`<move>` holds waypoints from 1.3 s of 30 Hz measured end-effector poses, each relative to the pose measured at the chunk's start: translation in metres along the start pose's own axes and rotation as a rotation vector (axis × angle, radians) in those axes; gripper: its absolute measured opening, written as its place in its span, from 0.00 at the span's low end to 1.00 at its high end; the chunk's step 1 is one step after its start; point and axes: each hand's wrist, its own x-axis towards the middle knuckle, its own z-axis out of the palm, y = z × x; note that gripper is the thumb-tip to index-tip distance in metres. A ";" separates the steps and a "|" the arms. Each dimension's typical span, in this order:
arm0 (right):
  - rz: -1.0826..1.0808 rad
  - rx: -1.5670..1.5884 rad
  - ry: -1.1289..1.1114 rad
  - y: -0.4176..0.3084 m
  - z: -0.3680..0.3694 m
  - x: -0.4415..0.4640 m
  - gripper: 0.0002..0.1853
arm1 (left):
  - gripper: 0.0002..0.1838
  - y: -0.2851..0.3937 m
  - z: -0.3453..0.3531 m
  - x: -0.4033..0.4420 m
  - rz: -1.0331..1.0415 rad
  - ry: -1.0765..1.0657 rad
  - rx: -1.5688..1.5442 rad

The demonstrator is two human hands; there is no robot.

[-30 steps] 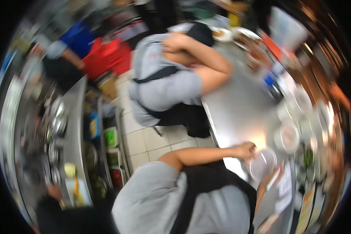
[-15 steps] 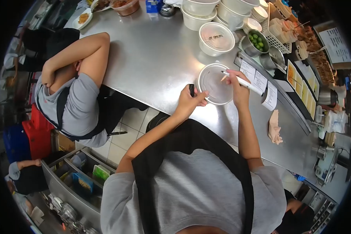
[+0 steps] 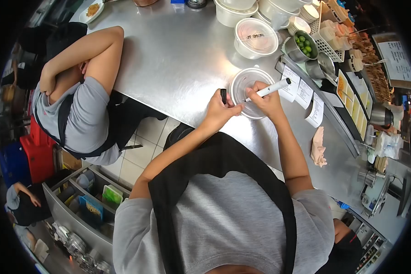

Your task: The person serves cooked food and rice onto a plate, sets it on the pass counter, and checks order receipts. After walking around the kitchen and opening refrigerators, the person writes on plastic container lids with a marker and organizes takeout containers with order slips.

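Note:
A round tub with a translucent lid (image 3: 243,83) sits on the steel counter in front of me. My right hand (image 3: 268,103) grips a white marker (image 3: 274,86) like a pen, its writing end down at the lid and its dark back end pointing up to the right. My left hand (image 3: 218,112) rests at the lid's left edge, its thumb reaching to the rim. A black marker cap (image 3: 223,95) sticks up from its closed fingers. Just beyond stands another lidded tub (image 3: 256,36) with black handwriting on top.
Stacked white tubs (image 3: 235,13) and a metal pot of green limes (image 3: 302,45) stand at the back. Paper slips (image 3: 303,93) hang along the rail, near a crumpled pinkish cloth (image 3: 318,147). A person (image 3: 84,100) with folded arms leans by the counter (image 3: 169,59) at left.
My right hand has moved left and down over the lid, bringing the marker's tip onto it; the marker now points up to the right. My left hand stays by the lid, still holding the cap.

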 end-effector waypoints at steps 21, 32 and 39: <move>0.030 0.015 0.005 -0.002 -0.003 0.000 0.15 | 0.20 -0.003 -0.001 0.000 0.000 -0.016 -0.072; 0.004 0.031 0.049 -0.003 -0.003 0.002 0.15 | 0.19 -0.001 -0.003 0.000 0.003 -0.019 -0.031; 0.023 0.016 0.050 -0.006 -0.005 0.002 0.14 | 0.19 -0.002 -0.003 0.000 -0.010 -0.014 -0.037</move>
